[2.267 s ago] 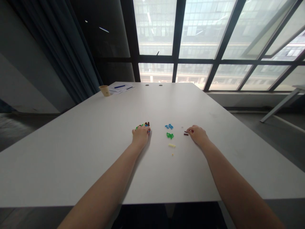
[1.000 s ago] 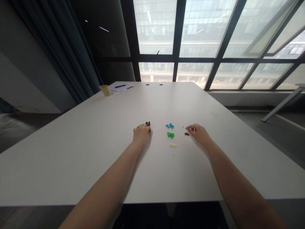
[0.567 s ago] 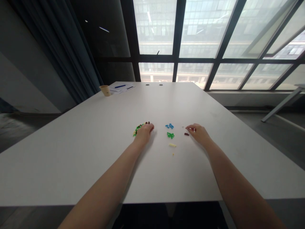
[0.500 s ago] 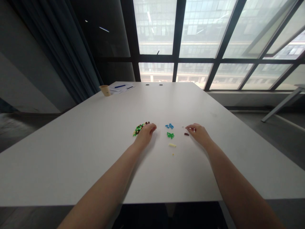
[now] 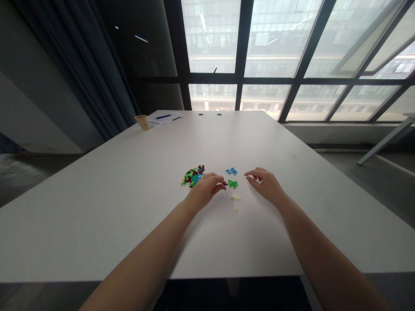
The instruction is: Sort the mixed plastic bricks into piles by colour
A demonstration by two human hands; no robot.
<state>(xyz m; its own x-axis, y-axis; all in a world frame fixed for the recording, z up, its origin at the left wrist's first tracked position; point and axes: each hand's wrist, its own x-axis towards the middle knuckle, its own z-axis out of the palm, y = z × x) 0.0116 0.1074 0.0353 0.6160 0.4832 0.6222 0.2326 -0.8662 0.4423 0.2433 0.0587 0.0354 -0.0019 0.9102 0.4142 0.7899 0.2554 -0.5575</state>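
My left hand [image 5: 205, 191] reaches past a mixed heap of small green, blue, dark red and yellow plastic pieces [image 5: 193, 176]. Its curled fingertips pinch a tiny dark piece [image 5: 225, 184] beside a green cluster [image 5: 232, 184]. My right hand [image 5: 263, 182] rests on the white table [image 5: 129, 220] with its fingers apart, holding nothing I can make out. A blue cluster [image 5: 231, 171] lies farther out. A pale yellow piece [image 5: 236, 197] and a yellow speck [image 5: 236, 210] lie nearer me.
A tan paper cup [image 5: 143, 122] stands at the table's far left corner, next to papers [image 5: 165, 117] and a blue pen [image 5: 163, 116]. A dark curtain hangs at the left, and large windows fill the far side.
My left hand has moved right, off the mixed heap, which now shows fully, to the green cluster. My right hand's fingers have shifted left, and the dark red pieces beside them no longer show.
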